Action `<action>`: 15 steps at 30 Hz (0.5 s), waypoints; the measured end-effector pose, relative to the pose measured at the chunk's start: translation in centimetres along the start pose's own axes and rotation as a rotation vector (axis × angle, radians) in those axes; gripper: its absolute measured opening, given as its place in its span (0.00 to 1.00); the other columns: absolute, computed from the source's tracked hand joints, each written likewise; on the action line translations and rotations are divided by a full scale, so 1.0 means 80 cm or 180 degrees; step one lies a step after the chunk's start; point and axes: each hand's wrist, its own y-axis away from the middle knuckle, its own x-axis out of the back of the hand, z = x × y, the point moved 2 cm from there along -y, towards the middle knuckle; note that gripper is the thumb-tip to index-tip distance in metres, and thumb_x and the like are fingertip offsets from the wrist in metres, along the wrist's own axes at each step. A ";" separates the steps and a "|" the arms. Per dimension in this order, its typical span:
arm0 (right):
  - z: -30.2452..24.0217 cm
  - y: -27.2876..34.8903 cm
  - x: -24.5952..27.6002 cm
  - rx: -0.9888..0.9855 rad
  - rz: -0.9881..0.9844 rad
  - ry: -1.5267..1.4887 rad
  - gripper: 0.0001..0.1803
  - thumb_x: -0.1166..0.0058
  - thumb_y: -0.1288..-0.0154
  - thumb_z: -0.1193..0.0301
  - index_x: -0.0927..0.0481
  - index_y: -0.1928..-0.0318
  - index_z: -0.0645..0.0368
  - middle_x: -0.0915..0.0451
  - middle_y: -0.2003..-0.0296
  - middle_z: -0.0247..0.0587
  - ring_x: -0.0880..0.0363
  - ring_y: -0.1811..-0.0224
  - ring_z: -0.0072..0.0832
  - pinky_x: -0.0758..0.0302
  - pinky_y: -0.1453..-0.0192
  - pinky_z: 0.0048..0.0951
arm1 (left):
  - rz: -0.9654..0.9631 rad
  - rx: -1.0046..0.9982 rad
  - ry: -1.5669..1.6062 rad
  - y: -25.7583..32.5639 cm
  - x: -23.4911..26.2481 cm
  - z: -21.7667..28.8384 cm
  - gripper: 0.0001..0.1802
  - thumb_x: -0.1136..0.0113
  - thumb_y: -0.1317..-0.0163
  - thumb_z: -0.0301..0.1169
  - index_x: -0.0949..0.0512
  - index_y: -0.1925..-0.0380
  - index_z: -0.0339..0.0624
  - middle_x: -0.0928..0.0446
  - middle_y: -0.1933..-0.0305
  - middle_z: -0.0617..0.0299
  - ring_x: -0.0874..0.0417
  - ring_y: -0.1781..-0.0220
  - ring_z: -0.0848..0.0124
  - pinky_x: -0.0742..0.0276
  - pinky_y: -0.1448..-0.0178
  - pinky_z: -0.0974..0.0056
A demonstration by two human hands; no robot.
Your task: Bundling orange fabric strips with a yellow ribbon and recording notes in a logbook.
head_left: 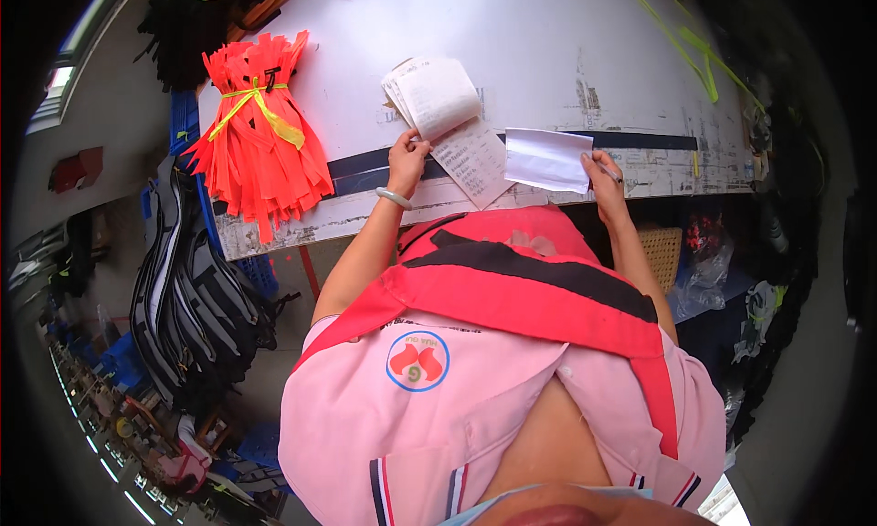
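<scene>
A small notepad lies on the white table with its upper pages curled back and a handwritten page showing below. My left hand, a pale bangle on its wrist, pinches the notepad's lower left edge between thumb and finger. To the right, my right hand grips the right edge of a folded white sheet of paper. Something thin, perhaps a pen, shows among the right fingers, too small to tell. The sheet's left edge is close to the handwritten page.
A bundle of orange-red strips tied with yellow ribbon stands at the table's left. A dark band crosses the worn tabletop near its front edge. Yellow-green strips lie far right. Black and grey straps hang at lower left; a wicker basket sits under the table.
</scene>
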 end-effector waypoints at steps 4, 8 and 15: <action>0.003 -0.025 0.026 -0.0157 -0.0382 0.0322 0.07 0.46 0.31 0.65 0.24 0.65 0.54 0.28 0.75 0.21 0.35 0.74 0.10 0.39 0.71 0.16 | 0.0318 -0.0676 -0.0615 0.008 -0.006 -0.020 0.21 0.40 0.41 0.27 0.25 0.46 0.34 0.21 0.72 0.62 0.26 0.76 0.76 0.29 0.73 0.67; 0.006 -0.054 0.043 -0.0176 -0.0538 0.0392 0.07 0.45 0.32 0.67 0.23 0.64 0.57 0.28 0.77 0.22 0.34 0.76 0.11 0.39 0.74 0.18 | 0.0341 -0.1273 -0.2097 0.048 -0.020 -0.023 0.17 0.44 0.40 0.27 0.22 0.50 0.40 0.20 0.64 0.52 0.18 0.61 0.59 0.23 0.55 0.59; 0.001 -0.116 0.029 -0.0075 -0.0929 0.0525 0.07 0.45 0.32 0.65 0.22 0.63 0.55 0.27 0.77 0.24 0.33 0.76 0.11 0.38 0.74 0.17 | 0.0246 -0.0804 -0.2737 0.111 -0.040 -0.047 0.18 0.49 0.39 0.24 0.22 0.49 0.47 0.22 0.58 0.51 0.20 0.56 0.52 0.24 0.51 0.54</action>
